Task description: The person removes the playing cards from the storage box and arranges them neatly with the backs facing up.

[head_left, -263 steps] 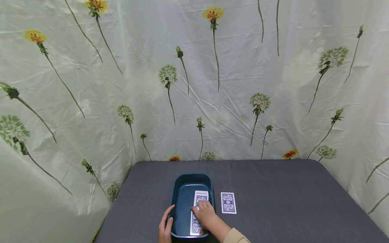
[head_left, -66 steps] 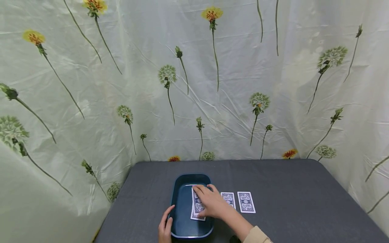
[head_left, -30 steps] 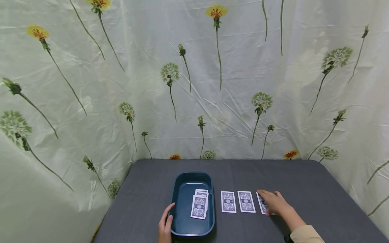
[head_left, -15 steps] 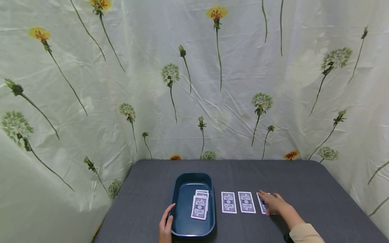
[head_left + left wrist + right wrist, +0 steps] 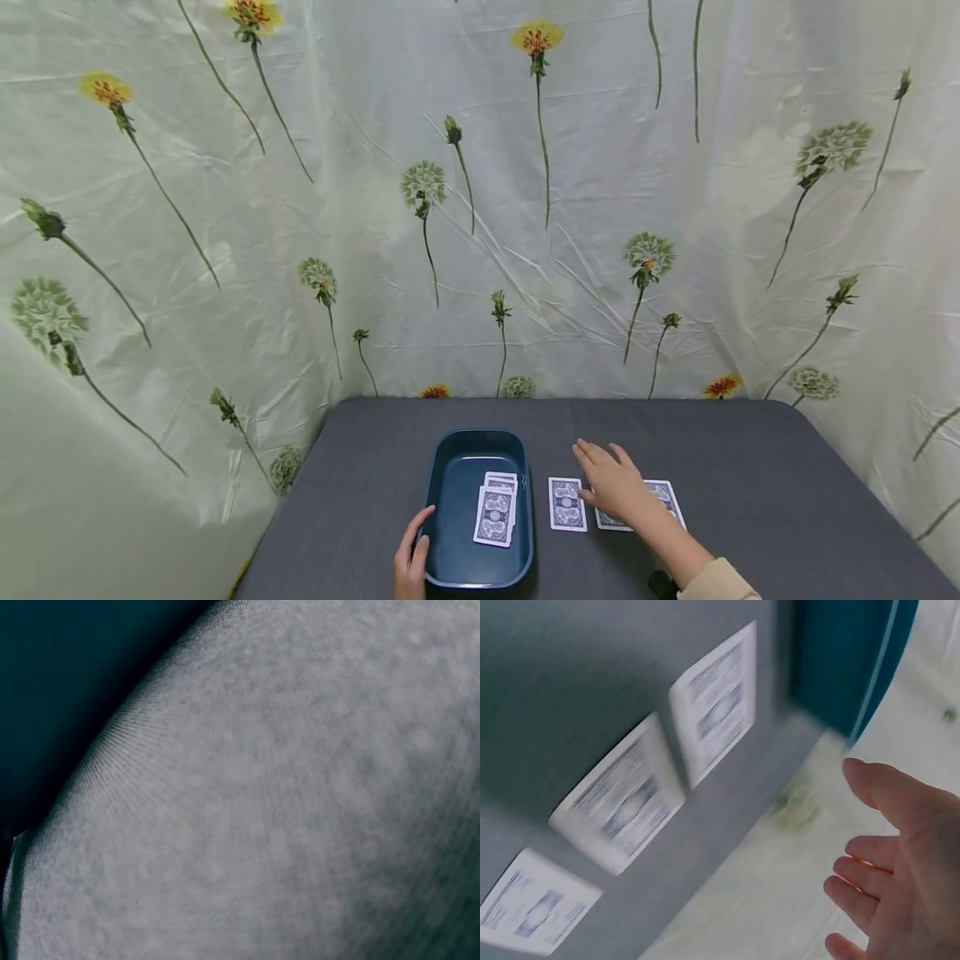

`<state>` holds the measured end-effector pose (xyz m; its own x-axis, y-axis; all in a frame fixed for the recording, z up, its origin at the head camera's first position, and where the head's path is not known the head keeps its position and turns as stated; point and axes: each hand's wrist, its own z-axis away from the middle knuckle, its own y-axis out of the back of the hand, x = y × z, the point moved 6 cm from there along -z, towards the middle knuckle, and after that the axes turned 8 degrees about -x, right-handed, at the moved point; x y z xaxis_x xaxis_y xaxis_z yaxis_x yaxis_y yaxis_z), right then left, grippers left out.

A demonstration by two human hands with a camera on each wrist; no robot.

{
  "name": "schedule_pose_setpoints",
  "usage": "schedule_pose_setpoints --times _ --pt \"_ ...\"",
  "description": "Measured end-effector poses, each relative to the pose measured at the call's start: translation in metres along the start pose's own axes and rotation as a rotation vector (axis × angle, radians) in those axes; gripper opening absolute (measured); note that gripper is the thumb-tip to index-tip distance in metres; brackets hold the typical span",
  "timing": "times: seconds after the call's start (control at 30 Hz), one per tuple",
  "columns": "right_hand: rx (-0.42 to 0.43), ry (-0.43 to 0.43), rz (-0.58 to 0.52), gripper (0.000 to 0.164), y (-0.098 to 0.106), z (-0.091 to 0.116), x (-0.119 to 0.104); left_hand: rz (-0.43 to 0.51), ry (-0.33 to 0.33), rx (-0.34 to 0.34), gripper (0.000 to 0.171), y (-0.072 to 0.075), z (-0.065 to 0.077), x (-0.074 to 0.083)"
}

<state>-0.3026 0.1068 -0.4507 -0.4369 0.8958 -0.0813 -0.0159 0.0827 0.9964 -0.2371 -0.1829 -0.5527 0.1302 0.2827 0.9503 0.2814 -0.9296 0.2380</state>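
My left hand point(image 5: 412, 557) holds the left rim of a deep blue-green tray point(image 5: 448, 500), with fingertips and thumb at its edge. Inside the tray, several playing cards point(image 5: 493, 518) lie face down in an overlapping pile. To its right, three face-down cards make a row on the table: a left card point(image 5: 565, 505), a middle card point(image 5: 612, 523) and a right card point(image 5: 664, 494). Over this row is my right hand point(image 5: 617, 485), fingers spread and holding nothing, partly covering the middle and right cards. The right wrist view shows this empty hand point(image 5: 922, 862) beside the tray point(image 5: 832, 660).
A dark grey cloth point(image 5: 750, 467) covers the table. Behind it hangs a pale curtain point(image 5: 570, 167) printed with dandelions. In the left wrist view only the tray's dark wall point(image 5: 67, 675) and blurred grey fabric point(image 5: 247, 787) show.
The row has grown from one card to three as cards came out of the tray. My right hand has let go of the third card and moved left. The left hand stays at the tray.
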Motion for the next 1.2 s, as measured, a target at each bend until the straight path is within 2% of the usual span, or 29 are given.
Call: schedule_pose_setpoints --times 0.2,0.37,0.5,0.6,0.73,0.9,1.1,1.2 --pt "0.081 0.083 0.043 0.071 -0.009 -0.013 -0.053 0.006 -0.037 0.023 0.032 -0.001 0.000 0.001" --pt "0.108 0.128 0.050 0.077 -0.030 -0.023 -0.086 -0.024 0.024 0.007 0.033 0.000 -0.001 0.001" --pt "0.099 0.135 0.106 0.083 -0.051 -0.027 -0.105 -0.032 0.055 -0.014 0.032 0.000 0.000 -0.002" --pt "0.048 0.136 0.164 0.083 -0.065 -0.031 -0.115 -0.043 0.066 -0.020 0.031 0.000 0.000 -0.004" --pt "-0.022 0.156 0.281 0.078 -0.072 -0.035 -0.126 -0.053 0.083 -0.017 0.032 -0.001 -0.003 -0.005" --pt "-0.127 0.166 0.352 0.076 -0.079 -0.037 -0.131 -0.028 0.025 -0.018 0.032 -0.003 -0.003 -0.002" --pt "-0.107 0.193 0.307 0.075 -0.083 -0.035 -0.134 0.032 -0.095 0.005 0.029 -0.002 0.001 0.002" --pt "-0.082 0.201 0.274 0.068 -0.082 -0.035 -0.137 0.034 -0.086 0.002 0.029 -0.002 0.000 0.002"
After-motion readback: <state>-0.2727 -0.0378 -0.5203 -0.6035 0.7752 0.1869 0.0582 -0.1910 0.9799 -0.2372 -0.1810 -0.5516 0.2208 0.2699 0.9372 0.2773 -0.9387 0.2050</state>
